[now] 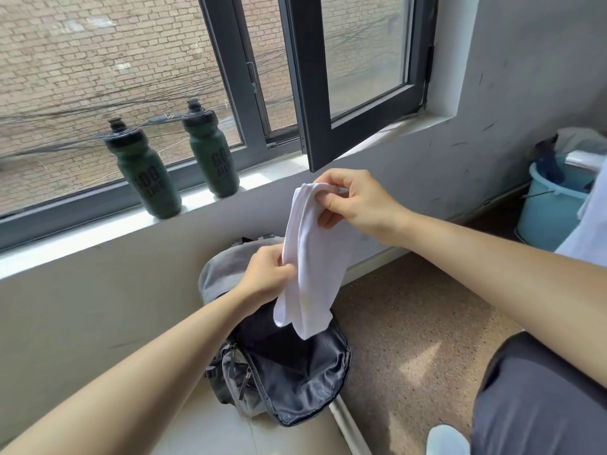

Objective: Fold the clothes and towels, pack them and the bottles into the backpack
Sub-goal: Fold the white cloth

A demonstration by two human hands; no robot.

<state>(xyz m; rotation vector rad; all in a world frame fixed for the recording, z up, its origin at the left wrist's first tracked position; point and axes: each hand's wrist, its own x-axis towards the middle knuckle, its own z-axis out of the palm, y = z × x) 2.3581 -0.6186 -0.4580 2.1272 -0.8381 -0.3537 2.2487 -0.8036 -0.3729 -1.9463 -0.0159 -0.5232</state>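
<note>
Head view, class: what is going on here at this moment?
A person holds a white towel up with both hands: the right hand pinches its top, the left hand grips its side lower down. It hangs above the open grey backpack. Two green bottles stand on the windowsill, not yet packed.

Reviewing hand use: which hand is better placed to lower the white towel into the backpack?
Probably left: left hand pinches the white towel lower, over the open backpack; right hand holds its top.
</note>
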